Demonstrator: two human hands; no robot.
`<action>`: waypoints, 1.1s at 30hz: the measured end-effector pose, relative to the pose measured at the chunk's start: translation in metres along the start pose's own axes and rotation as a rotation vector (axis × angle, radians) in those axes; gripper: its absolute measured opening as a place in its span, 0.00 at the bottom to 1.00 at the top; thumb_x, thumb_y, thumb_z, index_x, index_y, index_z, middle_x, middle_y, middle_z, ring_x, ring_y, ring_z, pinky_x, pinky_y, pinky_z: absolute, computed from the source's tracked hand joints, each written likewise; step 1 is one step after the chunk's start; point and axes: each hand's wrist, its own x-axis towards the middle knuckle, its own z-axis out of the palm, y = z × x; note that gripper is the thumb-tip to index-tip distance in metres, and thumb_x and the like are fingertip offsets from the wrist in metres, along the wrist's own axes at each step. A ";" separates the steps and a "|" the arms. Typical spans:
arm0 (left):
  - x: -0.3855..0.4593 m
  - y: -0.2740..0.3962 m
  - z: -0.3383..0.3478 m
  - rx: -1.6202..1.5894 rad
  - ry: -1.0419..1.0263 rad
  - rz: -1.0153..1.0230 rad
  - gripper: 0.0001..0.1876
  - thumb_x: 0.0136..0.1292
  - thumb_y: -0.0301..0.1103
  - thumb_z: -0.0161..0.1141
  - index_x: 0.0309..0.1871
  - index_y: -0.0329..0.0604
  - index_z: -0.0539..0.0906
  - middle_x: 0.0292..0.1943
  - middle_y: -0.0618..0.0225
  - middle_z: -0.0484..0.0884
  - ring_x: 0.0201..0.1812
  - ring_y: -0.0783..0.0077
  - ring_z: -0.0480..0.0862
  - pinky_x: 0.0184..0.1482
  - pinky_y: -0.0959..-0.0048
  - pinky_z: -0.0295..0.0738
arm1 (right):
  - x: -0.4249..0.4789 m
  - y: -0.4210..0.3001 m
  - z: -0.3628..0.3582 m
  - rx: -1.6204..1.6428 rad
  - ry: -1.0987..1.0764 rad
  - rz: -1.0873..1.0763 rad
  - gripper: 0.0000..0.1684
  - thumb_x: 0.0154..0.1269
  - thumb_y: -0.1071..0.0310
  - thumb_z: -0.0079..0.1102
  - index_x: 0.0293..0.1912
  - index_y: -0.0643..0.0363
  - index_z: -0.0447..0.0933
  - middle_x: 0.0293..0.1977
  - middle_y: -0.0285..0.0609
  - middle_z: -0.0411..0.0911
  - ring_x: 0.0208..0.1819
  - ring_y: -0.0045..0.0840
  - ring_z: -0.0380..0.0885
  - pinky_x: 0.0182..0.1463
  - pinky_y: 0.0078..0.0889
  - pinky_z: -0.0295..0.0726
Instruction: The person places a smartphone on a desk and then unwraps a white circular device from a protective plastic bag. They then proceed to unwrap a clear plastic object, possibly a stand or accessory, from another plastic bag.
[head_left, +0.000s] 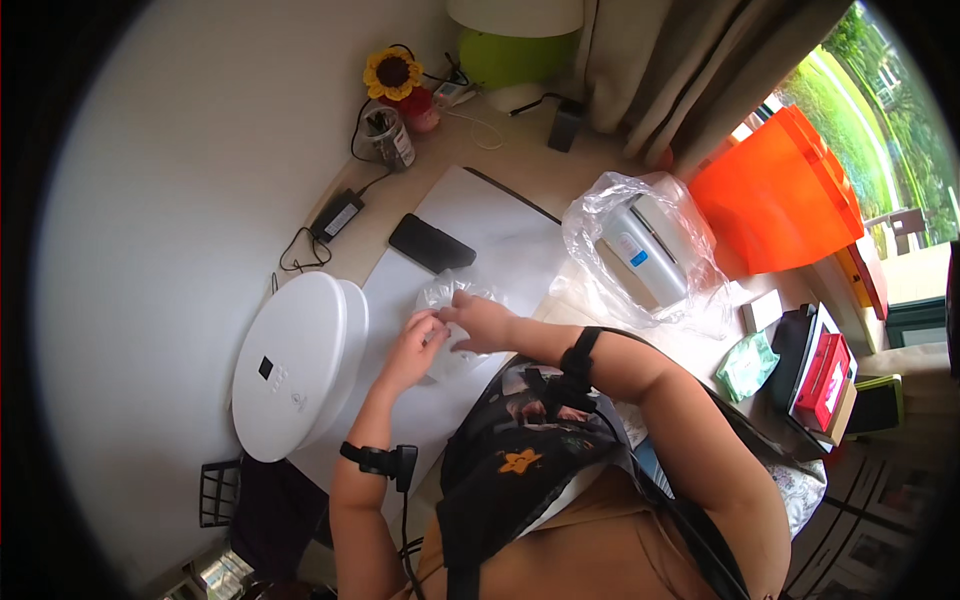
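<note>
A crinkled clear plastic bag (454, 360) lies on the white sheet covering the desk, close in front of me. My left hand (415, 350) reaches in from the left, its fingertips bunched on the upper part of the bag. From the right comes my right hand (482, 322), fingers bent towards the left fingertips and touching the bag; its exact grip is hidden. Just beyond the bag lies a black smartphone (432, 244). Both forearms wear black straps with small devices and cables.
A white oval-topped device (289, 367) stands left. To the right are a silver appliance (645, 255) in a clear bag, an orange bag (776, 199), a green packet (748, 367) and a red box (823, 382). A power adapter (337, 215) and pen jar (390, 139) sit along the wall.
</note>
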 end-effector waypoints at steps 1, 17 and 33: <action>0.001 0.000 0.000 -0.005 -0.004 0.015 0.07 0.69 0.33 0.55 0.40 0.38 0.77 0.59 0.59 0.72 0.50 0.65 0.78 0.48 0.72 0.74 | -0.003 -0.001 0.003 -0.029 -0.007 0.047 0.28 0.54 0.71 0.64 0.57 0.51 0.71 0.49 0.57 0.70 0.45 0.49 0.78 0.50 0.43 0.79; -0.001 0.007 -0.011 -0.788 0.078 -0.230 0.12 0.73 0.41 0.50 0.34 0.46 0.73 0.44 0.67 0.80 0.43 0.75 0.78 0.46 0.75 0.70 | -0.011 -0.012 0.010 -0.148 0.056 0.222 0.12 0.57 0.65 0.60 0.39 0.60 0.76 0.39 0.47 0.79 0.42 0.43 0.80 0.44 0.43 0.79; 0.013 -0.035 -0.023 -0.663 0.204 -0.236 0.08 0.71 0.38 0.54 0.39 0.44 0.72 0.31 0.71 0.74 0.32 0.76 0.76 0.41 0.75 0.73 | -0.037 0.006 -0.017 0.157 0.180 0.064 0.08 0.64 0.67 0.56 0.34 0.63 0.74 0.35 0.46 0.77 0.35 0.38 0.79 0.41 0.37 0.79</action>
